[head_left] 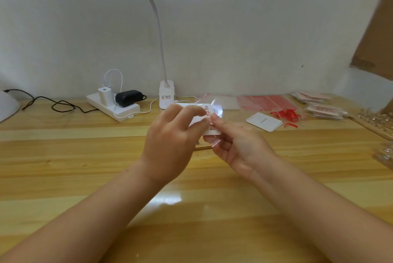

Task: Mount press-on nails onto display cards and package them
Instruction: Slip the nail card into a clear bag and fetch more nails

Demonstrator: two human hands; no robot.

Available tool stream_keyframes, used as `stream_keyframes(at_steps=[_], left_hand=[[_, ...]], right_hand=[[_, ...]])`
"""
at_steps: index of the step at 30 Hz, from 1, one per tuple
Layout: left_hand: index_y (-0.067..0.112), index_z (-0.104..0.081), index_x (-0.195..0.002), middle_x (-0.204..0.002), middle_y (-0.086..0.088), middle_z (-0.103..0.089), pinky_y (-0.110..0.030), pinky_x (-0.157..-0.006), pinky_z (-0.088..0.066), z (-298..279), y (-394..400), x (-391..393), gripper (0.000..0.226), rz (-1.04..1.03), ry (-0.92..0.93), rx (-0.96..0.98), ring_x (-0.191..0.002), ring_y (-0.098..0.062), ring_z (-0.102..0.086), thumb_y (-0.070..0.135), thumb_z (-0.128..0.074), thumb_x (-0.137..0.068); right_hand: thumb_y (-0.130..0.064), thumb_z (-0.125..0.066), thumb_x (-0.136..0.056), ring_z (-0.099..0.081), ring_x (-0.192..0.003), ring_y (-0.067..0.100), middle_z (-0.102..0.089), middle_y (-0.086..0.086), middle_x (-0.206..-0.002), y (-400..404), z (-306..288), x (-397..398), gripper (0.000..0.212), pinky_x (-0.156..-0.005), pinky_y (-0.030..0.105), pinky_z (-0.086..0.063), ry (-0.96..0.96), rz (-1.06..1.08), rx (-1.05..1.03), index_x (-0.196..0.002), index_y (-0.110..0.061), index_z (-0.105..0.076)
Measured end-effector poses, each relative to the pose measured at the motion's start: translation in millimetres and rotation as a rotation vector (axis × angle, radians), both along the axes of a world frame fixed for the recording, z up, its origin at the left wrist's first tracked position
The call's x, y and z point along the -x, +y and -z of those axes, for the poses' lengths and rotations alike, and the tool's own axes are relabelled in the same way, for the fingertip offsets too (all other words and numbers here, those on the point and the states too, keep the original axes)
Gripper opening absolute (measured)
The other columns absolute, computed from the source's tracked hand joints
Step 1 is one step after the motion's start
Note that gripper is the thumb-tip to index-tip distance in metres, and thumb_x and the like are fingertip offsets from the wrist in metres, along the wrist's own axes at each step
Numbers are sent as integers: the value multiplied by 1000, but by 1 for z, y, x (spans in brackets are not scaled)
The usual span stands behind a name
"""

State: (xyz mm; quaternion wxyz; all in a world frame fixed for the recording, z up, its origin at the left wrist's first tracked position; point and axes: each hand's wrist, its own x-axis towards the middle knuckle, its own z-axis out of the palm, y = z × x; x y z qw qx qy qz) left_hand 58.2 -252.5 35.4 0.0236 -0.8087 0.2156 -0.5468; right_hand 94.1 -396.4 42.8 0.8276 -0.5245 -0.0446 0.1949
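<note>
Above the middle of the wooden table (85, 156), both hands hold a white display card (207, 109) with red press-on nails on it. A clear plastic bag (217, 107) lies around or against the card; I cannot tell how far in the card sits. My left hand (172, 135) grips the card from the left with curled fingers. My right hand (238, 145) pinches the card and bag at the right edge between thumb and forefinger. Much of the card is hidden behind the fingers.
A white desk lamp (167, 94) stands behind the hands, a power strip (112, 105) with chargers to its left. At the right lie a spare white card (264, 121), red strips (287, 114), red-edged bags (265, 102), packed cards (319, 103) and a wooden rack of nails (374, 120).
</note>
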Motion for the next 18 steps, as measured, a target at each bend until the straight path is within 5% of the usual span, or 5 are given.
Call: stream_keyframes(at_steps=[8,12,18], left_hand=[[3,-71,-91,-96,-13,-67,-35,-79,-48,-1,4,-2,19,65,101,11,-86,-31,-59,-4,-71,-74],[6,-71,-85,-92,-7,-70,-37,-75,-49,-10,17,-2,4,155,161,-71,-84,-28,-63,4,-69,-83],[10,-75,-88,-83,-4,-70,-33,-66,-48,-10,17,-1,13,140,101,-167,-69,-26,-62,1,-73,-78]], right_hand=[[-17,-73,-82,-58,-44,9,-65,3,-59,-5,-2,-10,14,-37,15,-42,69,87,-23,-84,-5,-66],[-16,-73,-80,-61,-46,11,-69,6,-63,-7,-4,-13,14,-35,15,-41,88,90,-30,-84,-3,-68],[-16,-71,-84,-62,-46,10,-67,4,-60,-4,-2,-10,13,-36,14,-41,95,43,-28,-83,-4,-67]])
